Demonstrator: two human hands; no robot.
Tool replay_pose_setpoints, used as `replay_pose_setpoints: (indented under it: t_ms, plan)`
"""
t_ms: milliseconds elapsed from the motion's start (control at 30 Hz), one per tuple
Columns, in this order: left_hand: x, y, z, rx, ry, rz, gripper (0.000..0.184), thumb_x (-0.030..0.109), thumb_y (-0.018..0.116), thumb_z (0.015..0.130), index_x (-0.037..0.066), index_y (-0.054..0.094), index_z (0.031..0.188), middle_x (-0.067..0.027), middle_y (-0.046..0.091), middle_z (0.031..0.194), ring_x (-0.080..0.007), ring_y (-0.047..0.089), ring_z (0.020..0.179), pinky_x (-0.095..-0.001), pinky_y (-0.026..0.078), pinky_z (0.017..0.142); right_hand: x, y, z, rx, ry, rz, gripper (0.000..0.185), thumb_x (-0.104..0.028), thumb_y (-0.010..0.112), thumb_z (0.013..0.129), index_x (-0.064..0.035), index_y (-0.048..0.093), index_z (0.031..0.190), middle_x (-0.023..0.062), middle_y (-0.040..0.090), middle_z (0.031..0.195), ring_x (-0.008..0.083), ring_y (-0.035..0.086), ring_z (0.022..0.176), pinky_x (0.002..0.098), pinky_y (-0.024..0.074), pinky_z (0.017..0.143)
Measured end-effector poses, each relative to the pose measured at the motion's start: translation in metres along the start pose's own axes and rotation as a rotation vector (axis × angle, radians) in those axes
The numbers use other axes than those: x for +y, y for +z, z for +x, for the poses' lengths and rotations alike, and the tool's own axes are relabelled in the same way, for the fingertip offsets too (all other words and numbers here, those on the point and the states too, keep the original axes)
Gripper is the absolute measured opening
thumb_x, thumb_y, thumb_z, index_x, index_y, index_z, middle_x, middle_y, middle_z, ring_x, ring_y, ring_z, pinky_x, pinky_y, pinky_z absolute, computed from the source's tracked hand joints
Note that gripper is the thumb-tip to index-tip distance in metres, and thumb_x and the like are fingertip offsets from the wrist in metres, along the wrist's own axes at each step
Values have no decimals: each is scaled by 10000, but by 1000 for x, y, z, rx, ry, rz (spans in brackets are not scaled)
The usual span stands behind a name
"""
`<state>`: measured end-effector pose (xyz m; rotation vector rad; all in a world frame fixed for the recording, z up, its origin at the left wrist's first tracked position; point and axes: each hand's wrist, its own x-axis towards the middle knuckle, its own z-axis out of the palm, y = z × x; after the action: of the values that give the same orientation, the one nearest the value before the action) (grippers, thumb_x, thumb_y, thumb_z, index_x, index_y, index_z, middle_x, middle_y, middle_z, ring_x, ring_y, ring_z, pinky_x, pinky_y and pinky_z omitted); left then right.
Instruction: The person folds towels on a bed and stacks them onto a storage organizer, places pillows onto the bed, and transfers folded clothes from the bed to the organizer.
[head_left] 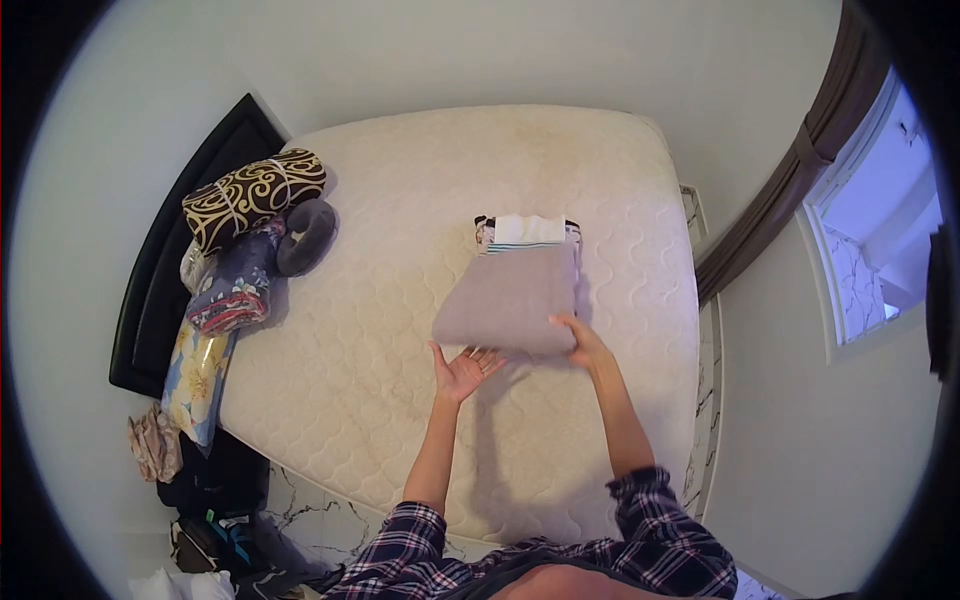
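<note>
A folded mauve-grey cloth [515, 295] lies at the middle right of the bare mattress, its near edge slightly raised. My right hand [582, 342] grips its near right corner, thumb on top and fingers underneath. My left hand [464, 374] is palm up at the near left edge, fingers stretched out and thumb apart, with the fingertips partly under the cloth. Beyond the mauve cloth, a folded white cloth [530, 230] and dark-patterned fabric stick out from beneath it.
On the cream mattress [370, 380], near the black headboard [150, 300], rest a brown swirl-patterned roll [255, 195], a grey neck pillow [307, 237], a floral bundle [235, 285] and a yellow-flowered pillow [197, 375]. Bags [215, 540] stand on the floor at lower left. A curtain [800, 170] hangs right.
</note>
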<state>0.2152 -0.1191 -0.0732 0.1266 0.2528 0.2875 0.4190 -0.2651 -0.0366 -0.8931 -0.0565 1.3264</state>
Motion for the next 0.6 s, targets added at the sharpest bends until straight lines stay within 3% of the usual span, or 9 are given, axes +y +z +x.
replay_pose_setpoints:
  t_ms: [67,133,167,200,267,333,367,433,600]
  plan:
    - [1,0,-9,-80,89,34,772,638,408,722,34,348,1199,-140,338,1285,-296,344,1164,-495,232,964,29,-15,-42,34,102,-25,495,-185,651,665,-20,464,1093,71,514,1072,188,503,967,345,421,830]
    - [1,-19,-24,168,196,270,701,612,412,738,18,459,1108,-123,481,1147,-268,459,1048,-399,312,940,59,-23,-87,-2,129,-180,474,-185,648,668,-4,475,1070,82,530,1047,185,514,956,340,421,835]
    - [-2,-104,-31,162,207,261,701,612,412,738,18,459,1108,-123,481,1147,-268,459,1048,-399,312,940,75,-30,-104,-16,161,-197,483,-187,651,666,5,474,1072,84,538,1025,178,516,942,330,426,816]
    - [14,-171,-20,-451,233,475,537,468,428,783,27,492,1082,-100,541,1050,-230,512,973,-336,389,866,85,-34,-113,-32,190,-212,493,-188,655,664,15,472,1074,86,546,1002,172,518,928,321,431,798]
    - [-17,-79,-110,300,183,336,450,347,437,777,18,488,1080,-91,567,983,-232,544,902,-354,430,810,84,-22,-135,-34,251,-327,504,-184,656,661,21,469,1082,77,547,986,160,514,908,302,424,778]
    - [-33,-52,-156,354,198,287,455,337,467,757,10,490,1073,-102,565,982,-237,545,897,-356,431,809,71,5,-157,88,507,-647,534,-162,665,643,44,463,1093,46,541,941,121,490,850,250,387,737]
    - [-37,-48,-175,406,210,241,462,328,497,738,2,492,1066,-113,564,980,-241,545,893,-358,432,807,90,-13,-147,63,519,-676,534,-162,665,643,44,463,1093,46,541,941,121,490,850,250,387,737]
    - [-40,-48,-218,423,249,220,475,288,526,702,-3,480,1074,-125,558,983,-248,546,885,-357,436,799,141,-58,-113,-202,459,-689,529,-153,667,625,49,473,1074,35,538,912,116,480,828,246,383,725]
    - [-56,-40,-350,621,417,283,558,185,565,612,-14,430,1116,-154,537,994,-258,550,855,-367,456,758,145,69,-143,-472,523,-911,549,-126,660,607,47,461,1089,49,537,945,143,484,881,271,405,743]
